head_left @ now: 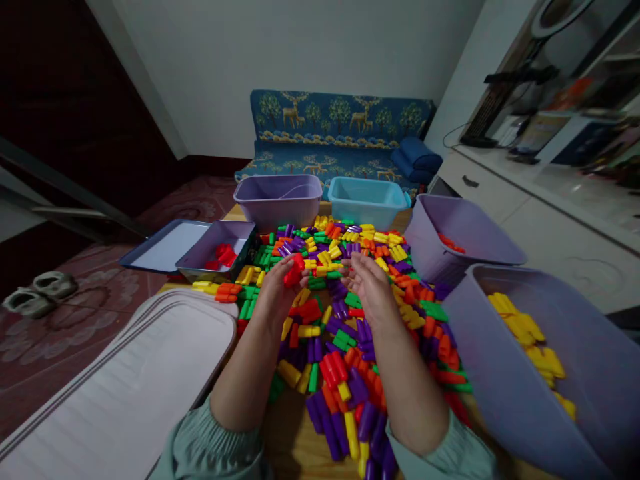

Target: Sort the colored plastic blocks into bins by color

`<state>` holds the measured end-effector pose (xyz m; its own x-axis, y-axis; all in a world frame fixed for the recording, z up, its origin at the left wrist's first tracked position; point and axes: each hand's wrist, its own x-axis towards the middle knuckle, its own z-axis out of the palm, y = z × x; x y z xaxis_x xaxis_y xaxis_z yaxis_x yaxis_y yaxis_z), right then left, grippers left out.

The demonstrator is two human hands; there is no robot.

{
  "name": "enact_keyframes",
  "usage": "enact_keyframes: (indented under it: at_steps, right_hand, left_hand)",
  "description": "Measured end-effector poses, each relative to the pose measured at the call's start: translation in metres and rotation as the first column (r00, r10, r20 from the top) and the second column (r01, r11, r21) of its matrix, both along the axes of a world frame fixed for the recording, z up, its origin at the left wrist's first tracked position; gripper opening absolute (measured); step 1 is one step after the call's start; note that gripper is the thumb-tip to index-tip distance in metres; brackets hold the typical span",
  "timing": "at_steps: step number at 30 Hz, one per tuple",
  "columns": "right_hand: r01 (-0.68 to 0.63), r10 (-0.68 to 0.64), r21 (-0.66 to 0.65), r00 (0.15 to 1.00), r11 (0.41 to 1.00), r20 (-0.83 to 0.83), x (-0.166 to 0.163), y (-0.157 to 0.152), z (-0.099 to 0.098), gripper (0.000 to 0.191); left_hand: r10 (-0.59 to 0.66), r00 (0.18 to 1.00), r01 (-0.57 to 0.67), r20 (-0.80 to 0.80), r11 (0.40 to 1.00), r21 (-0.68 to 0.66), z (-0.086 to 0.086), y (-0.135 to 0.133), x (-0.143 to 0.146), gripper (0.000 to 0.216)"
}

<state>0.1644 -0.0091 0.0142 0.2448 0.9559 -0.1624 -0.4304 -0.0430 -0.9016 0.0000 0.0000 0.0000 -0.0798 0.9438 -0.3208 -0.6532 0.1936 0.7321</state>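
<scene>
A large heap of small plastic blocks [350,313] in red, yellow, green, purple and orange covers a low wooden table [295,447]. My left hand [277,287] hovers over the middle of the heap, its fingers closed on a red block [295,273]. My right hand [367,283] is beside it, fingers stretched out over the blocks, holding nothing that I can see.
Purple bins ring the heap: one with red blocks [215,250] at left, an empty one [277,197] at the back, one at right with red pieces [460,243], a near one with yellow blocks [540,360]. A blue bin [367,197] stands behind. A pale lid [125,380] lies near left.
</scene>
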Motion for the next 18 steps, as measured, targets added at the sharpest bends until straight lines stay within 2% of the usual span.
enact_keyframes:
  at_steps: [2,4,6,10,12,15,17,18]
  right_hand:
    - [0.012,-0.018,-0.125,0.999,0.992,-0.047,0.004,0.005,-0.025,0.027]
    - [0.003,-0.013,-0.149,0.998,0.989,-0.067,0.007,0.003,-0.043,0.026]
    - [-0.009,-0.001,-0.124,0.997,0.992,-0.079,0.007,0.001,-0.050,0.027]
    - [0.009,-0.019,-0.107,0.995,0.994,-0.095,0.006,0.003,-0.050,0.027]
    - [0.022,-0.033,-0.103,0.994,0.994,-0.108,0.006,0.005,-0.049,0.027]
    - [0.027,-0.038,-0.100,0.993,0.995,-0.110,0.005,0.004,-0.048,0.026]
    - [0.028,-0.038,-0.102,0.994,0.994,-0.102,0.005,0.003,-0.048,0.025]
    - [0.028,-0.039,-0.104,0.994,0.994,-0.098,0.004,0.003,-0.048,0.025]
  left_hand:
    - [0.058,0.997,-0.058,0.048,0.998,-0.004,0.001,0.000,-0.002,0.015]
    - [0.097,0.992,-0.097,0.081,0.995,0.005,0.002,0.001,-0.004,0.014]
    - [0.136,0.984,-0.138,0.115,0.990,0.003,0.003,0.002,-0.006,0.013]
    - [0.279,0.939,-0.288,0.203,0.958,0.014,0.012,0.005,-0.014,0.007]
    - [0.388,0.890,-0.409,0.237,0.912,0.041,0.018,0.006,-0.021,0.007]
    - [0.570,0.784,-0.598,0.245,0.799,0.057,0.028,0.006,-0.037,0.012]
    - [0.639,0.737,-0.667,0.222,0.741,0.078,0.030,0.007,-0.048,0.017]
    - [0.644,0.743,-0.667,0.182,0.734,0.127,0.029,0.007,-0.054,0.020]
